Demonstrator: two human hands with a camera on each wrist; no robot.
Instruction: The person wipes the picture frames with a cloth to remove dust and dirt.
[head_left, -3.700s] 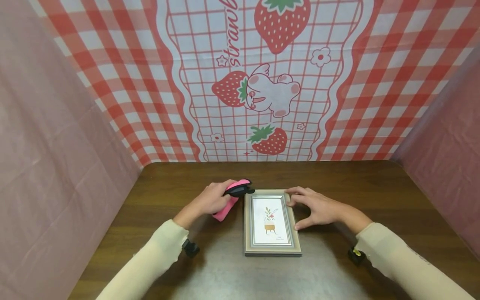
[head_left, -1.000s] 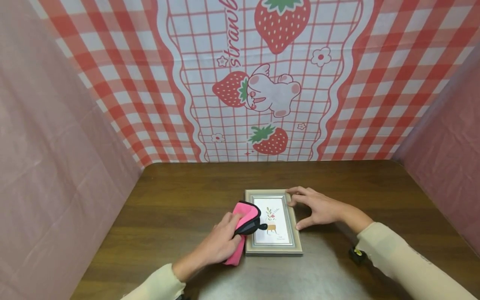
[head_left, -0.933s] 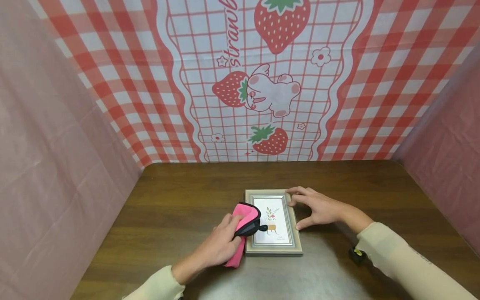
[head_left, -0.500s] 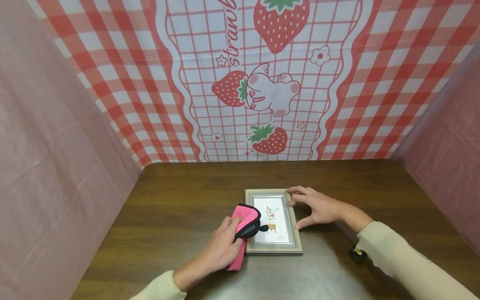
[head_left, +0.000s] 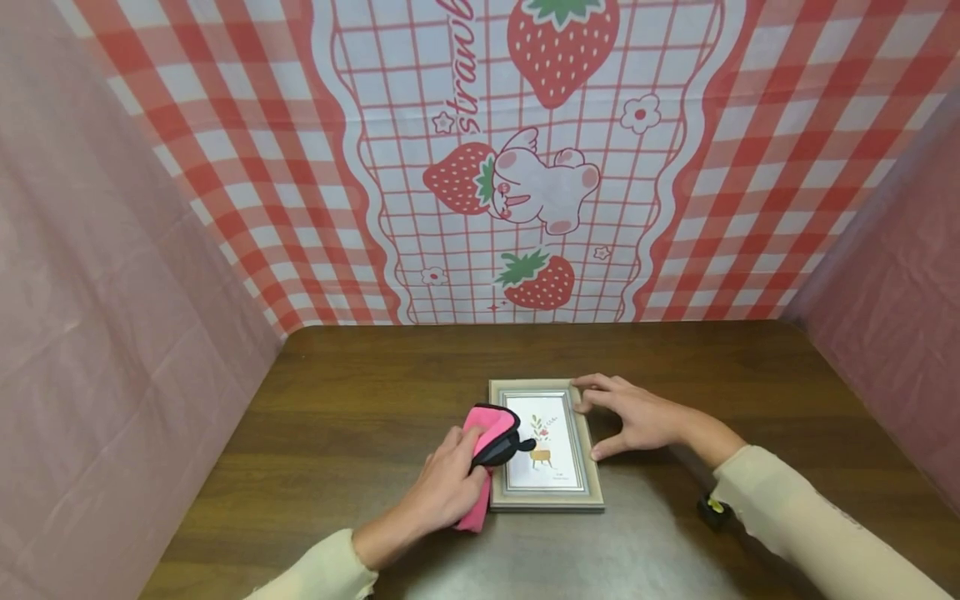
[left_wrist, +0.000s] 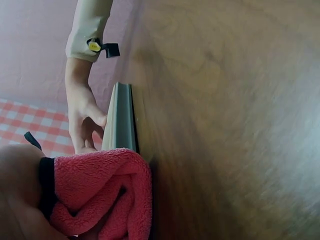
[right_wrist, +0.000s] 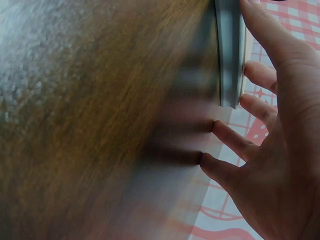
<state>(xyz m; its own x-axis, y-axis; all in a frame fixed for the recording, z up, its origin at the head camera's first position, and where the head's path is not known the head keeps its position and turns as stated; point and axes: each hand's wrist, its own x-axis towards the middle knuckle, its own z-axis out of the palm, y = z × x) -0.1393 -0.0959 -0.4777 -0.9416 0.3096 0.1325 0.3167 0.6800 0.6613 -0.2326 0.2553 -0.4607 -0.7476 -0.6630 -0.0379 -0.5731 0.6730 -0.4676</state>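
Observation:
A framed picture (head_left: pixel 545 500) of a potted plant lies face up on the brown table, its border pale with a silver inner edge. My left hand (head_left: pixel 442 487) grips a folded pink cloth (head_left: pixel 491 421) with black trim and a small black loop. The cloth lies over the frame's left border and a little of the picture. Its fluffy folds (left_wrist: pixel 100 185) show close up in the left wrist view, hanging beside the frame. On the frame's right side, my right hand (head_left: pixel 641 417) rests thumb and fingertips against the edge, fingers spread. Two of its fingertips (right_wrist: pixel 207 159) reach down to the table.
The brown table (head_left: pixel 360 375) runs back to a red-and-white checked cloth (head_left: pixel 285 183) with strawberry prints. Pink cloth walls (head_left: pixel 112 292) stand at the left and right sides. Below the right sleeve hangs a small black device (head_left: pixel 714 510).
Since the oldest frame, my left hand has brought the cloth from the frame's top-left corner nearer, onto its left side. Lately it slid slightly nearer, then back. The right hand stays put.

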